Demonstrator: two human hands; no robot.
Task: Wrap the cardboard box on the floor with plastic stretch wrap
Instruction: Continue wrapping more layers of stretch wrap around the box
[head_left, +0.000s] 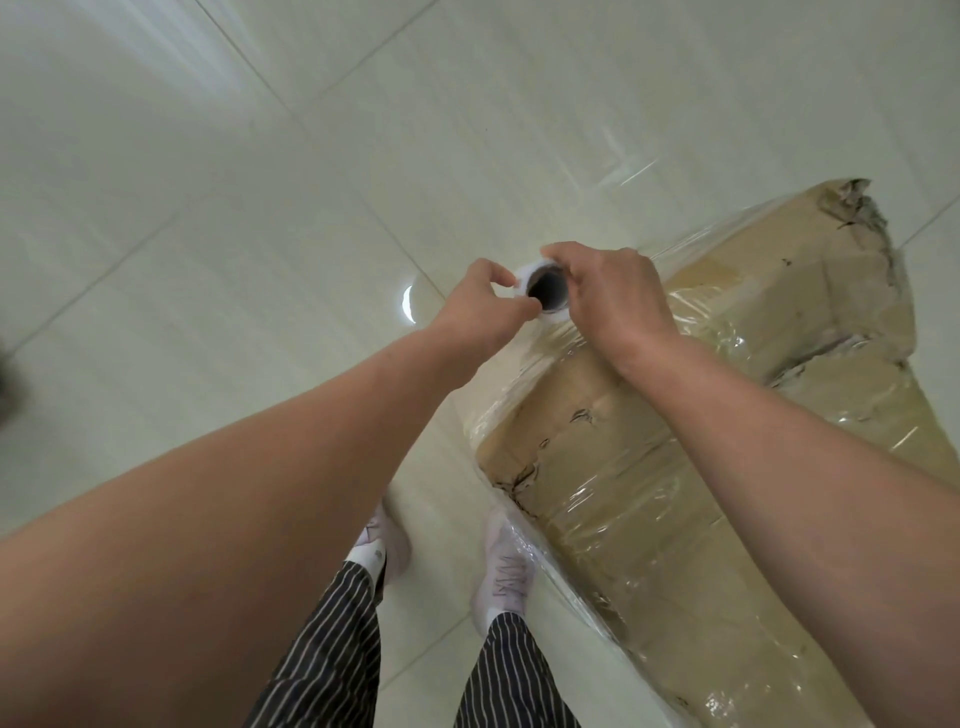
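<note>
Head view, looking straight down: the roll (544, 289) of stretch wrap sits just above the middle of the frame, seen end-on, with its white rim around a dark hollow core. Both hands hold it. The left hand (480, 301) comes in from the lower left and pinches the rim's left side between thumb and curled fingers. The right hand (618, 301) comes in from the lower right with its fingers curled over the top and right side of the roll's end. The box (613, 493) lies on the floor (260, 208) in the right half of the frame, running from the lower right up toward the upper right, with its near edge just beside the roll. It is plain brown cardboard. Its far corner (857, 202) at the upper right is torn and ragged, and a gash (831, 353) shows lower on the same end. Clear film (519, 384) runs from the roll down onto the box and lies glossy and wrinkled over the box's top and left side. The floor is pale glossy tile with thin grout lines, and a bright glare spot (408, 304) shows left of the hands. At the bottom centre are striped trousers (332, 649) and two white shoes, the left shoe (382, 540) and the right shoe (506, 566); the right one is right against the film-covered edge of the box.
</note>
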